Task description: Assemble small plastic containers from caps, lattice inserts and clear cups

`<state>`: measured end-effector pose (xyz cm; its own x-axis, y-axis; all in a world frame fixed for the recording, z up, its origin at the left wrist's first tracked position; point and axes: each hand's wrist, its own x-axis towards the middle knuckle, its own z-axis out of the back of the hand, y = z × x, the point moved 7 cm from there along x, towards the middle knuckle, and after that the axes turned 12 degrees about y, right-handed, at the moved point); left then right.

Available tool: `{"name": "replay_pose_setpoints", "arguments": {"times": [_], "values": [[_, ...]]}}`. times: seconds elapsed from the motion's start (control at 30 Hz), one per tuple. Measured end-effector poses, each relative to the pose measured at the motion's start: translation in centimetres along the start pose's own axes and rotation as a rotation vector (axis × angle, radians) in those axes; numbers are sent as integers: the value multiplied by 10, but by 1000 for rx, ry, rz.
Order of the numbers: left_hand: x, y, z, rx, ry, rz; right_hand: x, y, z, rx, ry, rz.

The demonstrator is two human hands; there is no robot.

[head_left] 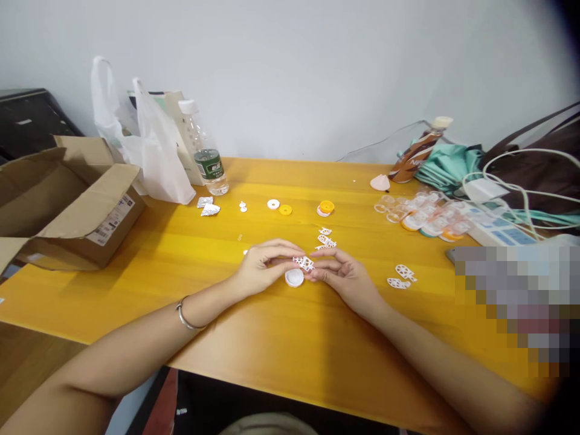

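Between both hands is a small white openwork plastic piece (303, 263). My left hand (267, 264) pinches its left end, and my right hand (342, 278) has its right end between thumb and fingers. Just below the piece, a round white cap-like part (294, 278) rests on the table. Similar white openwork pieces (326, 241) lie beyond my right hand, and two more white pieces (402, 276) are farther right. A yellow ring-like part (327, 207) sits partly over a pale disc. A white disc (273, 204) and a yellow disc (285, 209) lie farther back.
An open cardboard box (81, 223) stands at left, beside white plastic bags (158, 145) and a water bottle (211, 163). Foil pieces (210, 209) lie before the bottle. Clear plastic cases (430, 211), a tilted brown bottle (417, 154) and a power strip (493, 225) are at right.
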<state>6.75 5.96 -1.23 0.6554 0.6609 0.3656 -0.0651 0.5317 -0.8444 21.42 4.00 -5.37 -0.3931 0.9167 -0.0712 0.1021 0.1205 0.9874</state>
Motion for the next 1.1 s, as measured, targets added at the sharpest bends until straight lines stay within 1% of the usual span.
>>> {"name": "replay_pose_setpoints", "arguments": {"times": [0.17, 0.27, 0.53, 0.77, 0.9, 1.0, 1.1], "values": [[5, -8, -3, 136, 42, -67, 1, 2, -2, 32, 36, 51], [8, -10, -4, 161, 77, -85, 1, 3, -3, 42, 61, 83], [7, -8, -7, 154, 119, -89, 0, 3, -4, 33, 62, 98], [5, -8, -9, 180, 93, -79, -1, 6, -3, 6, 22, 138], [5, -11, -11, 192, 96, -79, -1, 7, -5, -22, 35, 162], [5, -12, -11, 162, 94, -75, -1, 8, -6, -25, 40, 190], [6, -9, -10, 71, 89, -41, -1, 8, -6, -30, 38, 202]]}}
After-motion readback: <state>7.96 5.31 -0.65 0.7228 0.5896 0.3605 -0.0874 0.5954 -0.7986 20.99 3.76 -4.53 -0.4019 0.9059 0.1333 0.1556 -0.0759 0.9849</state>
